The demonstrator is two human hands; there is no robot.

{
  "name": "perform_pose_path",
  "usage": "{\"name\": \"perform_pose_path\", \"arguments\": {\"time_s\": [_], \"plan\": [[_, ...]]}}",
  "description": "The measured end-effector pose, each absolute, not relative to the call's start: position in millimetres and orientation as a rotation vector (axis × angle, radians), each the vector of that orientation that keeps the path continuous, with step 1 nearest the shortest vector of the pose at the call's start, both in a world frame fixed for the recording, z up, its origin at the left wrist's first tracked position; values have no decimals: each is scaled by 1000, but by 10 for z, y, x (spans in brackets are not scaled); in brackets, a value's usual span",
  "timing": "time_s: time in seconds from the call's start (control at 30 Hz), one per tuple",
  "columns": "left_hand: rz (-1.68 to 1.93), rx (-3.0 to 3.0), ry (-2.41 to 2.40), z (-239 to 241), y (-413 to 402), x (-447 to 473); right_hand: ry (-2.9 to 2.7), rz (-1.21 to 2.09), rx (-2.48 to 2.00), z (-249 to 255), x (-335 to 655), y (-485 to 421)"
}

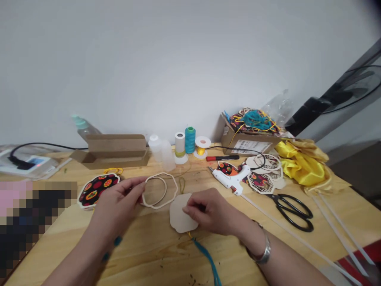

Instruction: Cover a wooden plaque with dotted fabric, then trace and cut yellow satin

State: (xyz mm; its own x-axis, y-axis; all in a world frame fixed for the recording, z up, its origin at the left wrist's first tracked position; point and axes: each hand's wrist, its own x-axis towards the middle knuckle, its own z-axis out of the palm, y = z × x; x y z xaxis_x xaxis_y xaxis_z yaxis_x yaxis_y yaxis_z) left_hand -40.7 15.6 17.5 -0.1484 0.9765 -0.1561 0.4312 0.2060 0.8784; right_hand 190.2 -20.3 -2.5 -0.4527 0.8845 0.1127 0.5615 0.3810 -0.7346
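My left hand (127,198) pinches the left edge of a thin, scalloped wooden frame (176,180), held a little above the table. Through its opening a round wooden ring (165,190) shows. My right hand (206,210) is closed, thumb and forefinger together, over a pale scalloped wooden panel (180,218); whatever its fingertips hold, if anything, cannot be made out. From the panel's lower edge a yellow cord and a blue tassel (208,256) trail toward me. Left of my left hand lies a similar scalloped piece covered in dark flowered fabric (99,188).
A white glue gun (230,178) with a long glue stick lies right of my right hand, near black-handled scissors (294,212). Behind stand thread spools (190,141), white bottles (154,149) and an open cardboard box (117,153). At right are a filled carton (250,141) and yellow cloth (300,165).
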Motion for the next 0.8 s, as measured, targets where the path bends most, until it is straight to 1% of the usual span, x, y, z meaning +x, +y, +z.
{"name": "perform_pose_path", "arguments": {"time_s": [0.1, 0.2, 0.43, 0.47, 0.53, 0.6, 0.63, 0.73, 0.8], "plan": [[809, 1526, 1917, 135, 198, -457, -2272, 739, -1187, 9, 1847, -226], [637, 1771, 2060, 130, 211, -460, -2398, 655, -1117, 117, 1779, -273], [281, 2101, 2123, 70, 204, -453, -2848, 299, -1139, 552, 1769, -536], [247, 2121, 2132, 62, 201, -451, -2893, 248, -1171, 582, 1851, -546], [210, 2146, 2140, 50, 186, -441, -2851, 128, -1471, 597, 2110, -517], [236, 2177, 2156, 40, 165, -429, -2706, -163, -1875, 563, 2468, -440], [268, 2198, 2163, 35, 154, -423, -2628, -286, -1971, 533, 2663, -395], [348, 2246, 2172, 15, 132, -412, -2593, -356, -2013, 422, 3191, -289], [357, 2250, 2170, 1, 132, -408, -2625, -389, -1926, 336, 3433, -259]]}}
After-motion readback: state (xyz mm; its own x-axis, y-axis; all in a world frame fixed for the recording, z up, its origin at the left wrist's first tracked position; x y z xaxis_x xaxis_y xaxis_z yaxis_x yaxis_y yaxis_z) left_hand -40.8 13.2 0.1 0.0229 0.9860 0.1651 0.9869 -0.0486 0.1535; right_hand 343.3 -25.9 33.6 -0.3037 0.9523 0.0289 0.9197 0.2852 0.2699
